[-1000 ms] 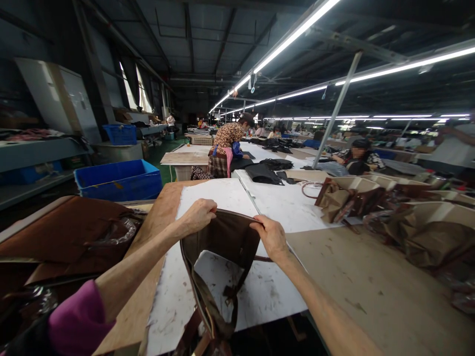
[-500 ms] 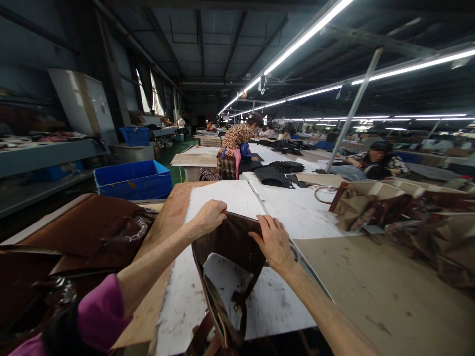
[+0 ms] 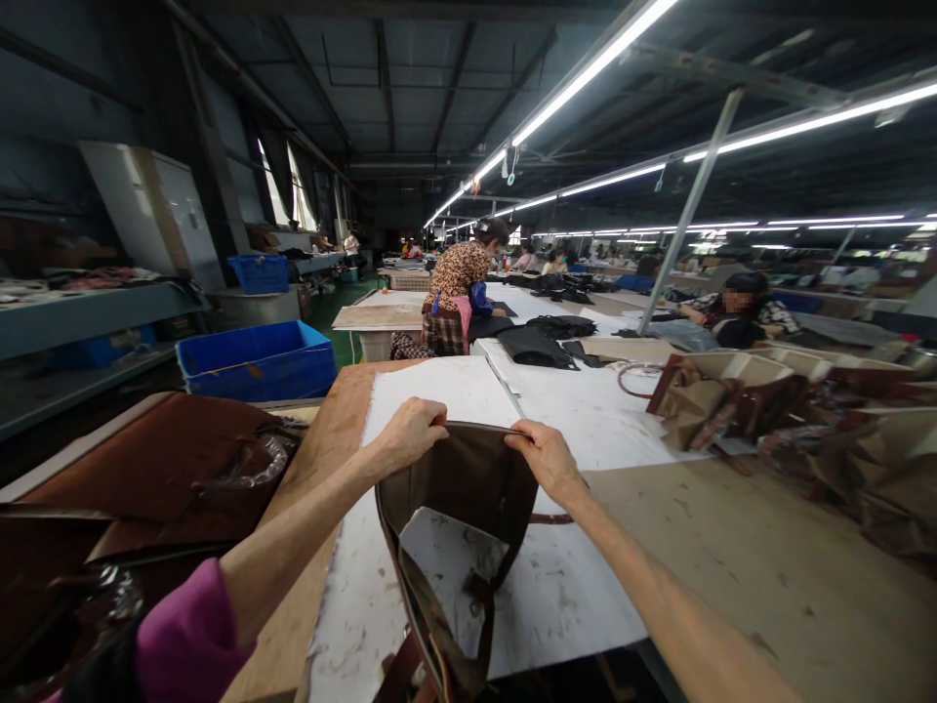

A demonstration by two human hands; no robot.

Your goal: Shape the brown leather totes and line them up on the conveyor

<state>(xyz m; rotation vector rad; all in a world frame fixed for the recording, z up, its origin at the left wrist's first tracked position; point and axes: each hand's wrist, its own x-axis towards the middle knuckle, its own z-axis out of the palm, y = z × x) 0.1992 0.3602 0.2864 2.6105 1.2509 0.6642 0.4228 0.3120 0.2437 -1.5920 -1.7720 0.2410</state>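
Note:
An open brown bag [image 3: 468, 474] stands on the white-covered table [image 3: 563, 586], its dark lining facing me and a pale sheet [image 3: 446, 557] inside. My left hand [image 3: 416, 430] pinches the far rim at its left corner. At the right corner of the same rim, my right hand [image 3: 546, 454] grips the edge between thumb and fingers. A reddish-brown handle [image 3: 552, 518] shows beyond the bag's right side. Straps hang at the near end of the bag, partly cut off by the frame's bottom.
Brown bags [image 3: 161, 459] lie at the left, near a blue bin [image 3: 256, 359]. More bags [image 3: 732, 400] stand at the right. Black pieces [image 3: 542, 344] lie farther back. A person in leopard print [image 3: 455, 278] bends over a table; another sits at the right.
My right hand has gone from spread over the rim to pinching it at the corner. The bag's mouth is wider, and its right side has shifted right.

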